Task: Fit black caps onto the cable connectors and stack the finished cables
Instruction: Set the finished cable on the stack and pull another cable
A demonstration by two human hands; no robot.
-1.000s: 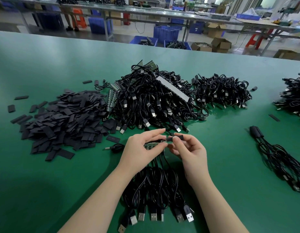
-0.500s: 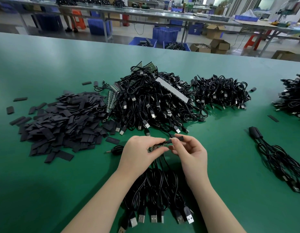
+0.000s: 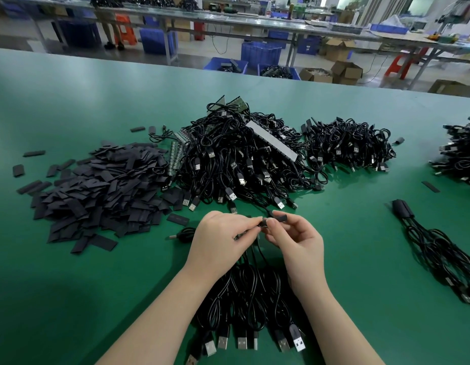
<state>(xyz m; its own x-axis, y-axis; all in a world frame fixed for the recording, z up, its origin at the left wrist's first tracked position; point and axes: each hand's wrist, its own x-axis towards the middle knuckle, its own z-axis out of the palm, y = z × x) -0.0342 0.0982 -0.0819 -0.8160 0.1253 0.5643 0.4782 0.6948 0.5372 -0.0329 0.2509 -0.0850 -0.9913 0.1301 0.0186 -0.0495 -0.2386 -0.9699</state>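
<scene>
My left hand (image 3: 219, 243) and my right hand (image 3: 298, 243) meet at the table's middle. The left pinches the small connector end of a black cable, mostly hidden under its fingers. The right pinches a short black cap (image 3: 280, 216) at that connector's tip, between thumb and forefinger. Below my hands lies a bundle of black cables (image 3: 244, 299) with USB plugs fanned toward me. A heap of flat black caps (image 3: 102, 191) sits to the left. A big pile of black cables (image 3: 239, 159) lies just beyond my hands.
A second cable pile (image 3: 349, 143) lies back right, another (image 3: 460, 154) at the right edge. A capped cable bundle (image 3: 436, 248) rests on the green table (image 3: 70, 285) at right. Loose caps (image 3: 430, 186) lie scattered. Benches and blue crates (image 3: 260, 52) stand beyond the far edge.
My hands stay together at the same spot. The right fingers have shifted slightly along the cap at the connector.
</scene>
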